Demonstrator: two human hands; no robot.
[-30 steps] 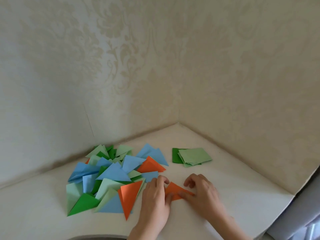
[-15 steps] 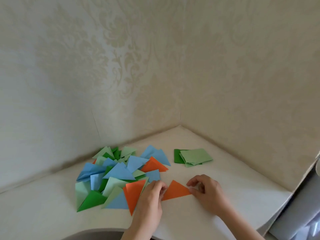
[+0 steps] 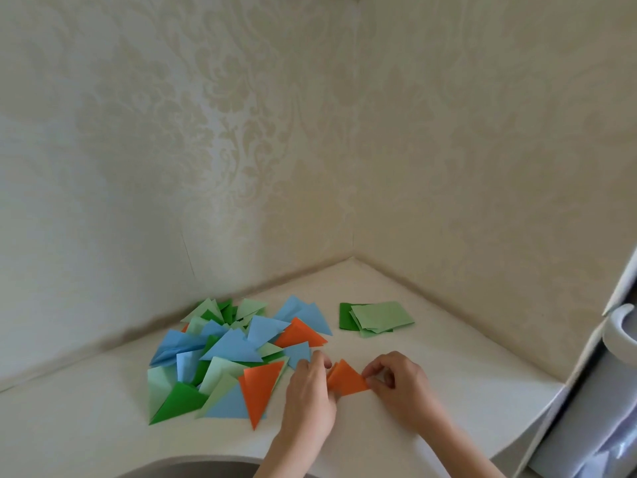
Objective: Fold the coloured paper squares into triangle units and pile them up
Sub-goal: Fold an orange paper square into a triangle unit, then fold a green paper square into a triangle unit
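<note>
Head view looks down on a white table (image 3: 448, 401) set into a corner of cream patterned wallpaper (image 3: 241, 132), and no container shows on it; the paper lies bare on the tabletop. At the middle front an orange folded triangle (image 3: 346, 379) is held between both hands, low over the table: the left hand (image 3: 310, 391) has its fingers curled round the triangle's left edge, and the right hand (image 3: 401, 382) pinches its right tip between thumb and fingertips. Just left of the left hand spreads a loose pile of folded triangles (image 3: 224, 360) in blue, light green, dark green and orange, overlapping so that a full count cannot be made; two whole orange ones show, a long orange triangle (image 3: 260, 391) at the pile's near edge and another orange triangle (image 3: 300, 334) at its far right side, with a third orange scrap peeping out at the far left. Behind the hands, apart from the pile, lies a small stack of green paper squares (image 3: 379, 317), light green sheets over a dark green one; their number cannot be told
</note>
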